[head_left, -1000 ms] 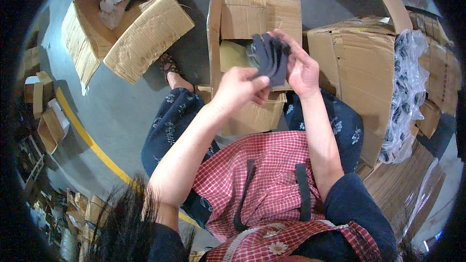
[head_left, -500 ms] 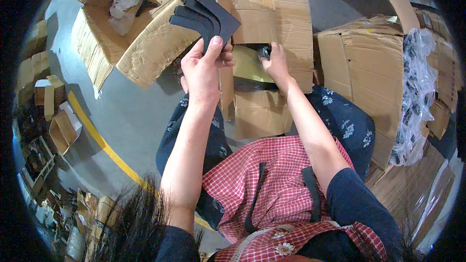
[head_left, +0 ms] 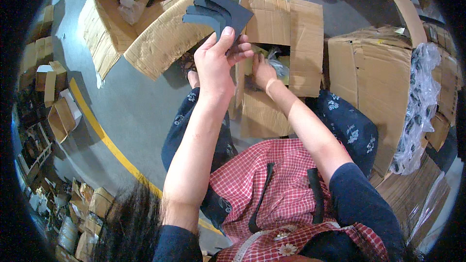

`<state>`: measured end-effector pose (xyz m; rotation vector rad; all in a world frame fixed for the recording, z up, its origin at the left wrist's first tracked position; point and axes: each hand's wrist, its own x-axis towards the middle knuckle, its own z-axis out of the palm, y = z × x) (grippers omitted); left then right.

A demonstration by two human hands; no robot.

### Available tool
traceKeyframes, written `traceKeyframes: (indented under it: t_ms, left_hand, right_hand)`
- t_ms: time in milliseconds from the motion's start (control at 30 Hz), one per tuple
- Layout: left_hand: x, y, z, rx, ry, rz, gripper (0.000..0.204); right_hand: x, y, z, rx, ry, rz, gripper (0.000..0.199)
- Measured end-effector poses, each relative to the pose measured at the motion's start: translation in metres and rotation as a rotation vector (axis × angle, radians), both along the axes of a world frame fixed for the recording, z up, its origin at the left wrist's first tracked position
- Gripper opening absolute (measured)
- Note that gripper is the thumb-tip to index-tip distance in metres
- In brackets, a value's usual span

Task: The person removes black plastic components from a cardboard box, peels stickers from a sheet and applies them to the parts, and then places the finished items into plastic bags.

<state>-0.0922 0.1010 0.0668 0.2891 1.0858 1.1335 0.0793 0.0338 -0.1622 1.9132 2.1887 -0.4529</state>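
on a grey concrete floor crowded with cartons, the left hand (head_left: 216,65) pinches a fanned stack of dark grey curved flat pieces (head_left: 216,12) aloft; the right hand (head_left: 262,70) reaches into the open brown cardboard box (head_left: 286,34), grip hidden; best keep the stack squared and pinched firmly.

Single head-worn fisheye view looking steeply down over my lap at my left hand (head_left: 216,65) and right hand (head_left: 262,70), close in; the concrete floor (head_left: 131,111) curves toward the rim
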Motion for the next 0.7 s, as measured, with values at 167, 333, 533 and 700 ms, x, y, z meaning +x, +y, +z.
traceKeyframes:
  t_ms: [167, 333, 533, 700]
  left_hand:
    - [-0.001, 0.001, -0.002, 0.013, 0.021, 0.001, 0.021]
    - [-0.008, -0.004, -0.007, 0.033, 0.052, 0.027, 0.018]
    - [0.003, -0.029, 0.009, 0.171, 0.124, -0.020, 0.016]
    - [0.019, -0.081, 0.056, 0.236, 0.128, 0.009, 0.027]
  right_hand:
    - [0.020, -0.008, -0.028, 0.031, -0.163, -0.056, 0.028]
    - [0.058, -0.001, 0.059, 0.142, 0.454, -0.384, 0.020]
    - [0.095, -0.029, 0.207, -0.032, 1.170, -0.572, 0.026]
    - [0.077, -0.040, 0.317, -0.049, 1.565, -0.771, 0.035]
